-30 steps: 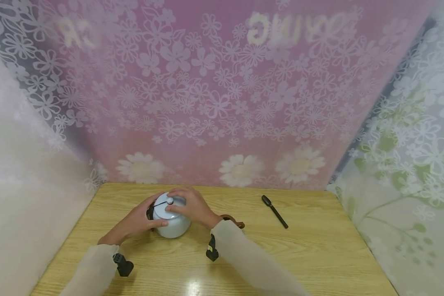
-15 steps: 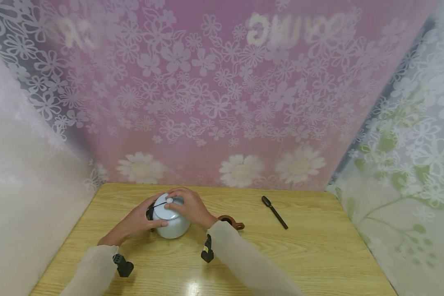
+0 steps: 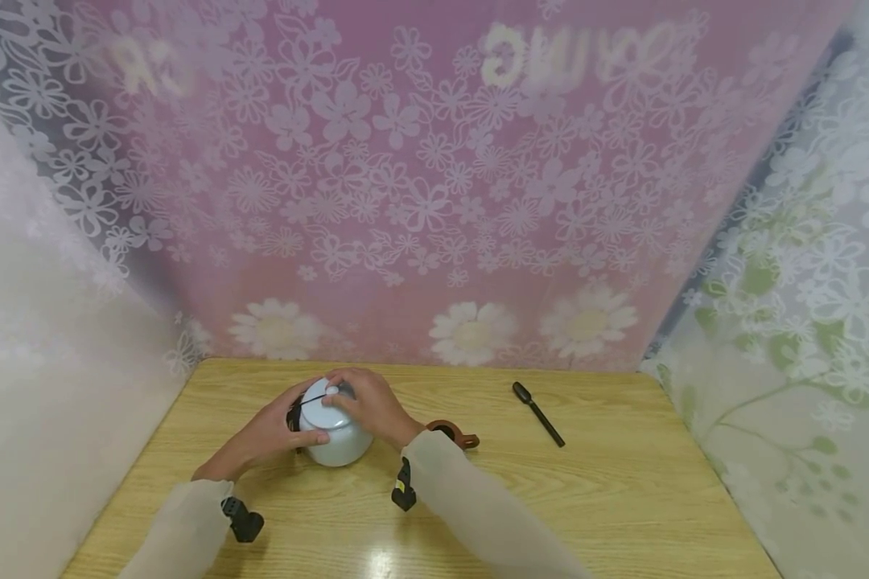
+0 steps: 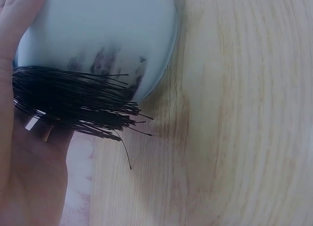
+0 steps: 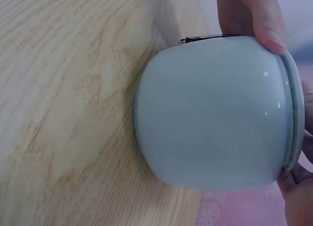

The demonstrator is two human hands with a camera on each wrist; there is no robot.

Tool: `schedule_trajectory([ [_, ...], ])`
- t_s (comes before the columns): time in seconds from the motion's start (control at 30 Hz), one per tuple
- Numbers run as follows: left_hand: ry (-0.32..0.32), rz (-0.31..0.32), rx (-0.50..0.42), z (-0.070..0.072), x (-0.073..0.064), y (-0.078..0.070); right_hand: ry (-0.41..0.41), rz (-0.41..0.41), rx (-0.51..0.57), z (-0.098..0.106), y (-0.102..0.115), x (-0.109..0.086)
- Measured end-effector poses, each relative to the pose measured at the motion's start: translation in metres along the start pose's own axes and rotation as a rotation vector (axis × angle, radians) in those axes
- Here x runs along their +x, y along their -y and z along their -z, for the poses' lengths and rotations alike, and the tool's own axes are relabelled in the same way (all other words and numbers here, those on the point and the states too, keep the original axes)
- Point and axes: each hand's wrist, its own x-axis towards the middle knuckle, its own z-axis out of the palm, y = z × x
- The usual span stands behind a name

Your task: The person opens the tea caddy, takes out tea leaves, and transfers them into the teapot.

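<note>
A pale blue ceramic jar (image 3: pixel 336 447) stands upright on the wooden table, its lid (image 3: pixel 319 412) seated on the rim. My left hand (image 3: pixel 268 434) grips the jar's left side, thumb across the front. Between that hand and the jar hangs a black tassel (image 4: pixel 78 101), whose cord runs over the lid to the round knob (image 3: pixel 332 391). My right hand (image 3: pixel 372 406) holds the lid from the right, thumb and forefinger beside the knob. In the right wrist view the jar wall (image 5: pixel 210 118) fills the middle, with dark smudges on its surface visible only from the left wrist.
A reddish-brown round piece with a short handle (image 3: pixel 467 441) lies right of the jar, partly behind my right sleeve (image 3: pixel 478 507). Farther right lies a black spoon (image 3: pixel 539 415). Patterned cloth walls (image 3: pixel 434 201) rise beyond the table's back and sides.
My right wrist and forearm have shifted slightly left, uncovering more of the brown piece. The left hand and the jar have stayed in place, and the lid still sits on the jar.
</note>
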Motion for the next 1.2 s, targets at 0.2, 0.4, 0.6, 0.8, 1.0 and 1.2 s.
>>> schedule_trajectory([
  [0.2, -0.012, -0.027, 0.010, 0.0015, 0.0004, 0.0006, -0.015, 0.006, 0.009, -0.0020, 0.0011, 0.0011],
  [0.4, -0.007, 0.006, 0.001, 0.0009, 0.0018, 0.0018, -0.018, 0.027, 0.016, -0.0025, 0.0009, -0.0009],
  [0.6, -0.013, -0.012, 0.012, 0.0011, 0.0022, 0.0011, -0.026, 0.062, -0.006, -0.0003, 0.0010, -0.0014],
  [0.8, -0.003, -0.027, -0.004, 0.0004, 0.0011, 0.0022, -0.026, 0.057, 0.012, -0.0005, 0.0000, -0.0009],
  [1.0, -0.007, -0.038, -0.024, 0.0001, 0.0010, 0.0035, -0.036, 0.038, 0.039, -0.0012, 0.0000, 0.0012],
  [1.2, 0.001, -0.034, -0.030, -0.0019, -0.0006, 0.0060, -0.036, 0.034, 0.026, -0.0039, 0.0002, -0.0001],
])
